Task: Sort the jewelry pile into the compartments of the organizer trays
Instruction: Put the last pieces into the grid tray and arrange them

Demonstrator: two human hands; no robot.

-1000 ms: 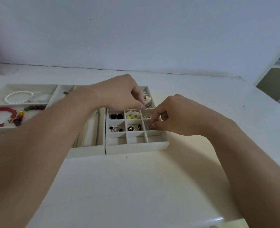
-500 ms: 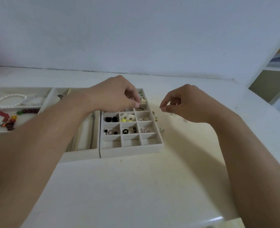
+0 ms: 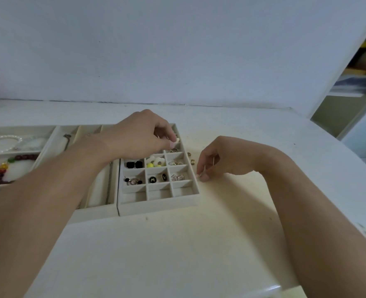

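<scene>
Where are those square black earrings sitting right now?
The black earrings lie in the grid tray's left column, beside the flower pieces, just below the left hand.

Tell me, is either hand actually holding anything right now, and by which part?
The right hand pinches a tiny silvery piece between its fingertips, beside the grid tray; which part, too small to tell. The left hand has curled fingers over the tray; any hold there cannot be told.

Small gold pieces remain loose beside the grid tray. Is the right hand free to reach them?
Probably yes: the right hand hovers beside the gold pieces, nothing between, though its fingertips seem to pinch something tiny.
</scene>
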